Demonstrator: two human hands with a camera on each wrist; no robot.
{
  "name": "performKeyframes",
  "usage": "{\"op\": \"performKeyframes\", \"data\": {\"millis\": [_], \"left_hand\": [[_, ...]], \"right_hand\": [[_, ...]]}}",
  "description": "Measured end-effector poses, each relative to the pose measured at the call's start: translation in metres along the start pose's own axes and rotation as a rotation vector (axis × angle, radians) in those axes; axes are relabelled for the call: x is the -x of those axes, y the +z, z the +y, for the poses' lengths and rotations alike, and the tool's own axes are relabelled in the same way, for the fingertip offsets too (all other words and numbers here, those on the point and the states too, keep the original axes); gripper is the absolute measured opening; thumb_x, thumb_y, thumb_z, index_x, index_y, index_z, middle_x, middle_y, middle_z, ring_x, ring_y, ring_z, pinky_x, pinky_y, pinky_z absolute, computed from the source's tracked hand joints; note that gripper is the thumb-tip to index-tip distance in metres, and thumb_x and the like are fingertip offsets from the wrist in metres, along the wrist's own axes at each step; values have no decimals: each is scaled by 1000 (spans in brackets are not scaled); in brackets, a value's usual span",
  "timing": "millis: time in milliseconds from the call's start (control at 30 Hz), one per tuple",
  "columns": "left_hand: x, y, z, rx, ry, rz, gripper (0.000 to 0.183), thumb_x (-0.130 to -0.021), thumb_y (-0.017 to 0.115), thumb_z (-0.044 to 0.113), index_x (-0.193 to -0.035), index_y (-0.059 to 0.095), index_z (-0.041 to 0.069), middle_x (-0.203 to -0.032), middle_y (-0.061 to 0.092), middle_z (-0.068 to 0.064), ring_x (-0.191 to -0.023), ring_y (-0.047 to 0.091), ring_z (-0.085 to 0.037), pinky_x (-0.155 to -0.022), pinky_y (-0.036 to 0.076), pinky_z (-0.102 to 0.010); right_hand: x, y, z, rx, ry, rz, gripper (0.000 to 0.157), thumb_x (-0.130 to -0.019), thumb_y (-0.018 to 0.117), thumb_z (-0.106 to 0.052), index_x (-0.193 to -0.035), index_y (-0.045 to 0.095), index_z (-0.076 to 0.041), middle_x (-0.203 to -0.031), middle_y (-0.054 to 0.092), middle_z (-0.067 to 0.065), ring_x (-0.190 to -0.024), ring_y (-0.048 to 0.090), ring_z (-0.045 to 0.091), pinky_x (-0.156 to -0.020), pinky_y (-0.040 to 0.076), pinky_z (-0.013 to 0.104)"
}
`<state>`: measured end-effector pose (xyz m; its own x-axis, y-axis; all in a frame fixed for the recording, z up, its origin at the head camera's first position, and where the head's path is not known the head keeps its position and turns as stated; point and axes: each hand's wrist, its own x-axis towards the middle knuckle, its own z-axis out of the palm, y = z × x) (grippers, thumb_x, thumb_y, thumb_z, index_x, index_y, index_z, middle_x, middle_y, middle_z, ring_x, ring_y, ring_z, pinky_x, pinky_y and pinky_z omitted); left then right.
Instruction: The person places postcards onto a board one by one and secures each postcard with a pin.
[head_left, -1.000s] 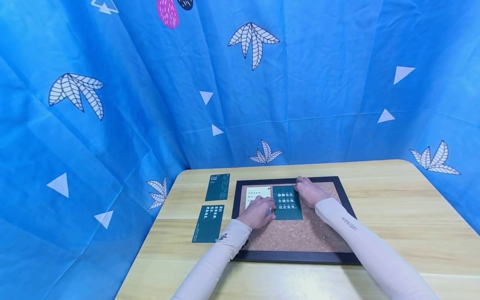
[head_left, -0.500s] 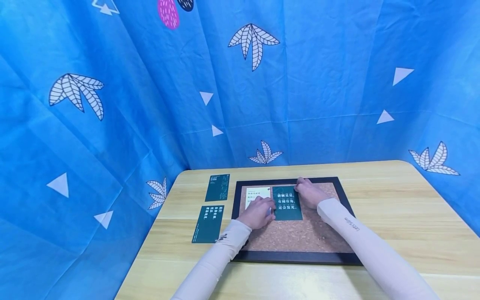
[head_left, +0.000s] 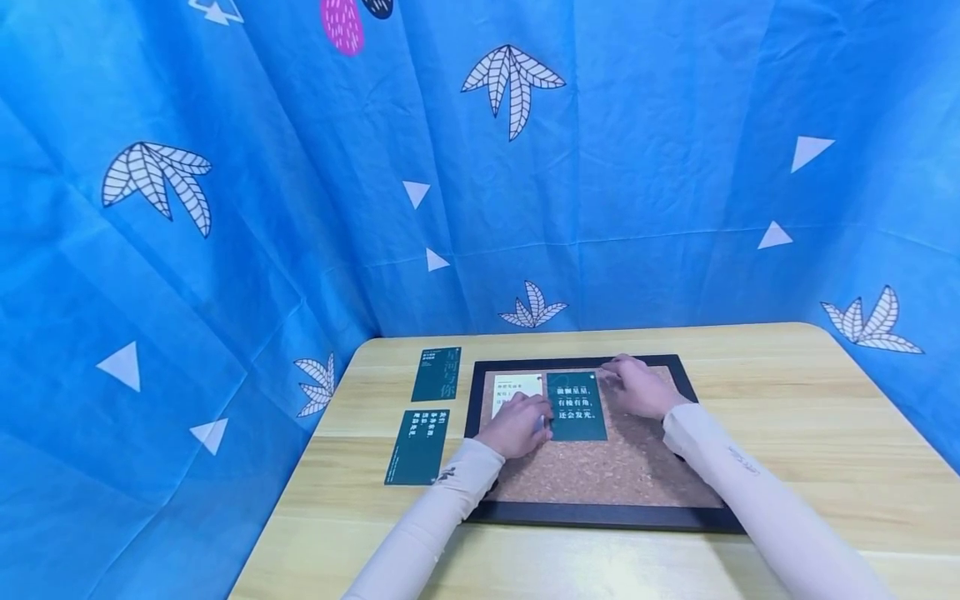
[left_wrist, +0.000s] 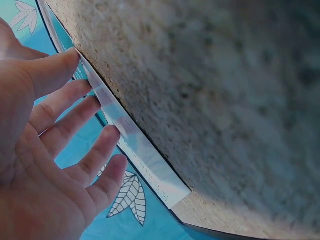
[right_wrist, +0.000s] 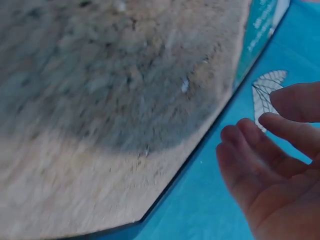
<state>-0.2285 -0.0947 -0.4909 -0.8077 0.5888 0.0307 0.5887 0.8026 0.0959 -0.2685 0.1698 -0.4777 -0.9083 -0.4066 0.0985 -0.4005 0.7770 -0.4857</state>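
A framed corkboard (head_left: 570, 477) lies on the table with a pale card (head_left: 508, 388) and a dark green card (head_left: 574, 427) side by side near its top edge. Small pin-like dots show at the upper right corners of both cards. My left hand (head_left: 514, 427) rests over the pale card and the green card's left edge; in the left wrist view its thumb touches a card and the fingers are loosely bent. Just right of the green card, my right hand (head_left: 639, 392) is over the cork. Nothing shows between its loosely bent fingers in the right wrist view.
Left of the board, two more green cards (head_left: 436, 374) lie on the wooden table (head_left: 795, 433), one nearer me than the other. A blue patterned curtain (head_left: 645, 183) hangs behind the table and along its left side.
My right hand has come off the green card's upper right corner and moved right, uncovering a small light dot there. The left hand has stayed in place.
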Motion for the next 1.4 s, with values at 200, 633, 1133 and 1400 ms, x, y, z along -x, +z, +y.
{"op": "performKeyframes", "data": {"millis": [200,633,1133,1400], "left_hand": [[0,0,1,3,-3,4,30,-100,69,33,-125,71,17,-141,66,1,-123,61,-22,-104,53,-39],[1,-4,3,12,-18,-9,29,-100,69,33,-125,72,18,-145,63,1,-127,61,-24,-106,52,-40],[1,-3,4,1,-17,-6,29,-100,69,31,-125,71,18,-141,65,2,-122,61,-24,-100,54,-41],[1,-4,6,0,-24,-10,29,-100,70,32,-125,72,18,-143,65,1,-123,61,-24,-102,54,-41]], "right_hand": [[21,-17,9,-15,53,61,38,-99,55,-4,-133,61,12,-127,64,29,-105,66,35,-90,56,53],[70,-40,45,-72,125,83,45,-100,59,-8,-130,55,24,-106,64,38,-73,63,34,-71,53,42],[100,-45,68,-115,272,-81,59,-103,59,-18,-137,43,28,-125,58,47,-85,63,35,-84,54,54],[101,-43,71,-154,272,-89,58,-100,62,-12,-136,43,29,-131,53,49,-124,55,59,-98,51,64]]}}
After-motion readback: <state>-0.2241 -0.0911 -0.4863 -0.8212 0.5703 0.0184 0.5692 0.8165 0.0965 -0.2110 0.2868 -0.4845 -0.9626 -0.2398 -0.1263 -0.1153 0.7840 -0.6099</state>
